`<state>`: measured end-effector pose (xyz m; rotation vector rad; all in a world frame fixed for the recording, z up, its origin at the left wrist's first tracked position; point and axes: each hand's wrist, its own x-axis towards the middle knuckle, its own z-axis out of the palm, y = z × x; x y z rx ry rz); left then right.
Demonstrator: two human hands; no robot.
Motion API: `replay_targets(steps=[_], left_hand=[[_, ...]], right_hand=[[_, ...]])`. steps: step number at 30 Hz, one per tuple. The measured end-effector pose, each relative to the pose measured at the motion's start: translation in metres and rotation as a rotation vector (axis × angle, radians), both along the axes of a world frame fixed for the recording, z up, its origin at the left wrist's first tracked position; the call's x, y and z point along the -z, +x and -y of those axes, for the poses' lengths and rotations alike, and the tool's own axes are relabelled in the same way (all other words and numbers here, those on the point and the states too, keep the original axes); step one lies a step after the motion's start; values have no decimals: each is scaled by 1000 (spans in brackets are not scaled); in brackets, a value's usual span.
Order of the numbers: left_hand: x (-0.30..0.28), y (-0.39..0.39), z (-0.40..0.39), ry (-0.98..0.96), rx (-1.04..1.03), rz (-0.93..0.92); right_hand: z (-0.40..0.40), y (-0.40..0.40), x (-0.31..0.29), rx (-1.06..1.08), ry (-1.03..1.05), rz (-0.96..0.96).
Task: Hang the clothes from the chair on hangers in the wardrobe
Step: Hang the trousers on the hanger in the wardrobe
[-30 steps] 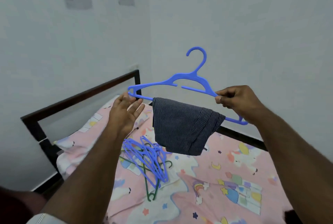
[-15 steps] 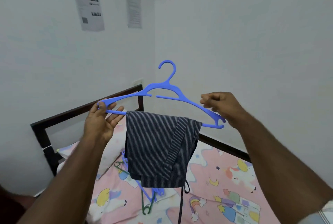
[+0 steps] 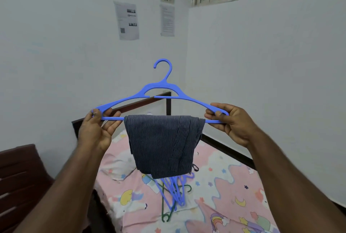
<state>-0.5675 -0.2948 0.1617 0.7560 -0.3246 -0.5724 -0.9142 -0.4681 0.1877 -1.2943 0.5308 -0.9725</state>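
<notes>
A blue plastic hanger [image 3: 162, 93] is held level in front of me, hook up. Folded dark pinstriped trousers [image 3: 162, 144] drape over its bottom bar. My left hand [image 3: 97, 129] pinches the hanger's left end between thumb and fingers. My right hand [image 3: 230, 122] grips the right end, fingers curled round the bar. The wardrobe is not in view.
Below lies a bed with a pink cartoon sheet [image 3: 224, 186] and a dark frame [image 3: 142, 102]. A pile of spare blue and green hangers [image 3: 174, 193] rests on it. A dark wooden chair [image 3: 18, 180] stands at the lower left. White walls carry two paper notices [image 3: 127, 20].
The hanger with the trousers rose and levelled out from a tilt. My view lifted and turned, bringing the window and chair into sight. Both hands kept their hold on the ends.
</notes>
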Motion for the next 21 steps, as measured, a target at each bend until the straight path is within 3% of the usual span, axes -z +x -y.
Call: replay_targets(steps=[12,21], left_hand=[[-17,64,-140,-46,-175,53],[-29,98,-298,-101,-272,-33]], right_hand=[[-55,102,-13,-217,-15,29],[-143,210,-18,-398,-22,20]])
